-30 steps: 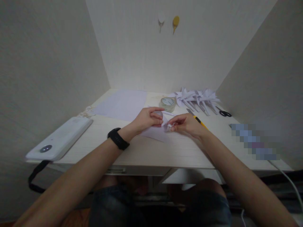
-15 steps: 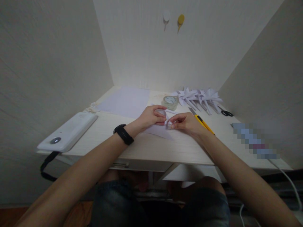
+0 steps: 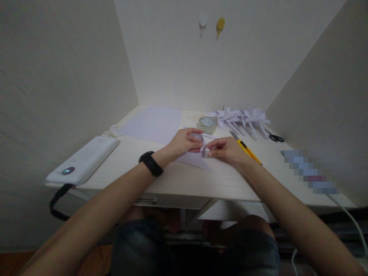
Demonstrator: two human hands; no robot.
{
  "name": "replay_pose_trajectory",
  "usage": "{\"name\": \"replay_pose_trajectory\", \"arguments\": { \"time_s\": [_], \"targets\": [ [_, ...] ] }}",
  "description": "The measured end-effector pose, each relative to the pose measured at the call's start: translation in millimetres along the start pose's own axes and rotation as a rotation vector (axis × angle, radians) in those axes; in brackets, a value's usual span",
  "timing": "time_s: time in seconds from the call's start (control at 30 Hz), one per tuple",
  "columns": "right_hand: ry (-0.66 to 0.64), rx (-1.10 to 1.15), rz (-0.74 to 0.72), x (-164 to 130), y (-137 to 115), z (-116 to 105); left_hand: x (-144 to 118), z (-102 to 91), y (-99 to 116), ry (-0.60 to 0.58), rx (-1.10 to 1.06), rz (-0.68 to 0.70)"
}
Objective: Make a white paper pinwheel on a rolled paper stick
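Observation:
A piece of folded white paper (image 3: 197, 137) is curled between my two hands. My left hand (image 3: 186, 142), with a black watch on its wrist, is closed around the paper's left side. My right hand (image 3: 224, 148) pinches a small bent part of the same paper at its right. Fingers hide much of the folds. Below the hands a flat sheet of white paper (image 3: 194, 160) lies on the desk. Just behind my right hand lies a thin white stick-like piece (image 3: 209, 136). A roll of clear tape (image 3: 207, 123) sits behind the hands.
Several white paper pinwheels (image 3: 244, 118) lie at the back right, near black scissors (image 3: 276, 138). A yellow utility knife (image 3: 248, 151) is beside my right hand. More paper (image 3: 152, 122) lies back left; a white power bank-like device (image 3: 83, 159) stands left. A blurred-out object (image 3: 309, 170) lies right.
Both hands stay in nearly the same place, still on the folded paper. My right fingers have shifted very slightly on it. The whole view has moved a little.

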State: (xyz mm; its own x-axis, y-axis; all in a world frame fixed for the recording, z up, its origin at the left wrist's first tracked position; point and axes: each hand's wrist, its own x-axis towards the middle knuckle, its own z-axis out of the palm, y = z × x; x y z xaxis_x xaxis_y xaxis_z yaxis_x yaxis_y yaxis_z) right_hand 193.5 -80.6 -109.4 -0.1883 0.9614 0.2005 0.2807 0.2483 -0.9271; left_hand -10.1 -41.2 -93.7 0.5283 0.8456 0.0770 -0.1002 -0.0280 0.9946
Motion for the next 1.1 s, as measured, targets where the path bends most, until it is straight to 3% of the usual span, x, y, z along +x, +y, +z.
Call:
{"name": "replay_pose_trajectory", "arguments": {
  "time_s": [0.2, 0.47, 0.73, 1.1],
  "targets": [
    [0.001, 0.157, 0.002, 0.3, -0.1, 2.9, 1.1, -1.1, -1.1, 0.022, 0.005, 0.03],
    [0.045, 0.451, 0.111, -0.3, -0.4, 2.8, 2.2, -2.3, -3.6, 0.032, 0.042, 0.095],
    [0.061, 0.545, 0.155, -1.3, -2.2, -0.3, 0.9, -1.0, -1.3, 0.041, 0.074, 0.142],
    [0.063, 0.583, 0.069, -1.0, -5.1, 4.8, 0.8, 5.3, -5.0, 0.105, -0.025, 0.195]
  ]
}}
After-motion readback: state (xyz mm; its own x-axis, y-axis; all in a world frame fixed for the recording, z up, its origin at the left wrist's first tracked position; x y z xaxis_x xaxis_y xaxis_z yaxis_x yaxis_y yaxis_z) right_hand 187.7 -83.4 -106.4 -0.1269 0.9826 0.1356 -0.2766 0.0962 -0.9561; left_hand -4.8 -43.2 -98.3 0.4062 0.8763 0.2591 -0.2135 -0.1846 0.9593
